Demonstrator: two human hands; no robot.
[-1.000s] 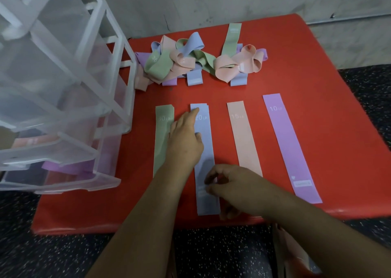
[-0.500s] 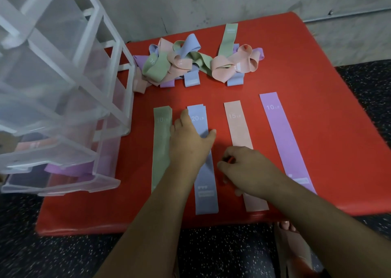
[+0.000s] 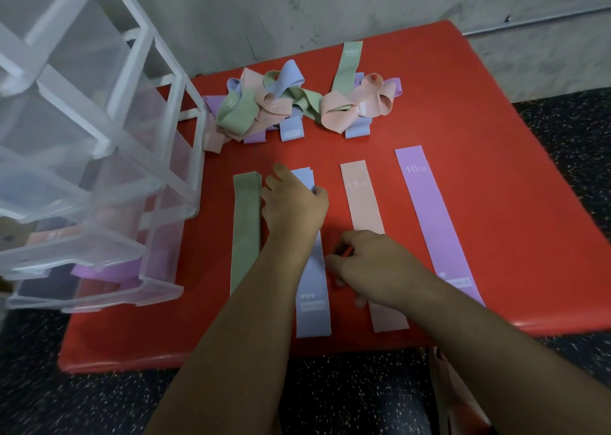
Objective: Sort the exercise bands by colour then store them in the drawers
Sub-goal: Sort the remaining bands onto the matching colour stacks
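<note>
Straightening the blue band (image 3: pixel 313 317) stack
Left hand (image 3: pixel 292 204) presses flat on its far end, near-centre; right hand (image 3: pixel 373 266) curls beside it, grip impossible to tell. Next, probably: pluck another from the far tangle (image 3: pixel 281 103).

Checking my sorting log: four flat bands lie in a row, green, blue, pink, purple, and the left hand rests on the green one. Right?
No. The head view shows the left hand resting on the blue band, not the green band. The row's order is as you say.
</note>
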